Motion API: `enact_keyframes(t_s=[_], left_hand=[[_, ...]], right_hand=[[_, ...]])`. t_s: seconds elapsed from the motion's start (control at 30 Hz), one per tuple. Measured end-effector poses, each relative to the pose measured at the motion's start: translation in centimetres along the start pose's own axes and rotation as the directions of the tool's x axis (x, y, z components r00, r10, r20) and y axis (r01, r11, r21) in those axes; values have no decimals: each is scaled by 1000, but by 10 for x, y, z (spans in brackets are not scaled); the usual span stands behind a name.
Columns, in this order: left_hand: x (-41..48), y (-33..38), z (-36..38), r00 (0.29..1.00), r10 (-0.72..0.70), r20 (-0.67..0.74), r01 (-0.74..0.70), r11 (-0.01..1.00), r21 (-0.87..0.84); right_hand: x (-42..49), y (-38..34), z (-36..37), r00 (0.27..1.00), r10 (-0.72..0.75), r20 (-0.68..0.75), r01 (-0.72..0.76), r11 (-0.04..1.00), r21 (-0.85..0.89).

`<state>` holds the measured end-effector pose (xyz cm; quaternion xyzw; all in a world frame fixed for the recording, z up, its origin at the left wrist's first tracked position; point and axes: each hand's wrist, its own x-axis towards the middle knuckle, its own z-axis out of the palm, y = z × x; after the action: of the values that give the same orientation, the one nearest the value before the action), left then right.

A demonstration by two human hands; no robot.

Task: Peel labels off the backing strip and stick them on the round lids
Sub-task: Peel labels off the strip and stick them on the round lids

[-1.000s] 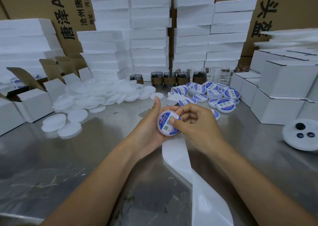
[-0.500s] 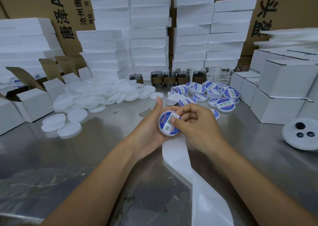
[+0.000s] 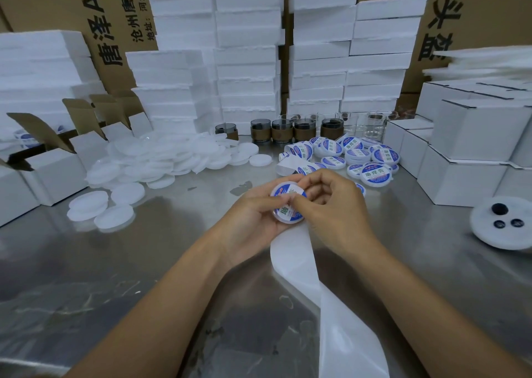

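My left hand cups a round white lid that bears a blue and white label, its thumb lying across the label's face. My right hand curls over the lid from the right, and its thumb presses on the label. A white backing strip hangs below both hands and runs toward the near edge; its far end lies curled on the table with labels still on it. Plain white lids are heaped at the left. Labelled lids are piled behind my right hand.
The steel table carries open white cartons at the left and closed white boxes at the right. Glass jars line up before stacked foam blocks. A white foam disc with dark holes lies at the far right.
My left thumb has come down from upright onto the label. The lid has turned slightly in my hands, and my right thumb has shifted across the label.
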<state>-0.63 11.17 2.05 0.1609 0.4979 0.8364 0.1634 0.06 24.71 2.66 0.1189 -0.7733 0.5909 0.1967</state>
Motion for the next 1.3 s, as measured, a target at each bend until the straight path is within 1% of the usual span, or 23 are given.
enact_keyframes(t_s=[0.17,0.27,0.4,0.5,0.53,0.6,0.67,0.7,0.77,0.8,0.87,0.93,1.0,1.1,1.2,1.3], left_hand=[[0,-2,-1,999,16,-29,-14,997,71],[0,-4,1,998,14,-68,-5,991,137],[0,-7,3,997,16,-70,-2,981,195],[-1,-7,2,996,31,-84,-10,971,237],[-1,-7,2,996,36,-85,-15,971,240],[-1,-7,1,994,45,-98,-21,973,232],[1,-6,-1,992,63,-112,-37,974,225],[1,-5,-2,990,74,-118,-46,974,223],[2,-4,-4,987,89,-132,-60,976,209],[2,-4,-5,986,95,-134,-68,978,197],[3,-5,-6,985,112,-134,-89,982,165],[3,-5,-5,983,134,-123,-117,984,135],[3,-4,-5,982,161,-103,-153,985,84],[4,-2,-5,978,178,-107,-177,984,21],[4,-2,-4,976,181,-120,-176,983,54],[3,-1,-2,966,213,-147,-202,975,90]], right_hand=[[-1,3,-2,1000,-15,-19,13,997,-80],[-4,2,-3,997,-75,-23,68,970,-233],[-5,1,-5,986,-144,83,166,879,-448],[-6,2,-8,972,-137,192,228,753,-617],[-6,2,-9,969,-126,211,235,721,-652],[-5,2,-11,976,-112,186,209,716,-666],[-5,1,-11,986,-81,145,156,754,-638],[-5,0,-10,990,-45,134,116,800,-589],[-4,0,-7,993,66,94,-25,921,-388],[-2,-1,-7,988,137,75,-114,960,-257],[1,-5,-7,959,265,105,-264,964,-16],[2,-8,-8,930,324,174,-346,931,118],[2,-10,-8,914,332,234,-370,918,142],[1,-9,-7,924,273,267,-306,947,92],[0,-8,-7,947,213,240,-250,959,135],[0,-7,-6,952,174,252,-218,963,159]])
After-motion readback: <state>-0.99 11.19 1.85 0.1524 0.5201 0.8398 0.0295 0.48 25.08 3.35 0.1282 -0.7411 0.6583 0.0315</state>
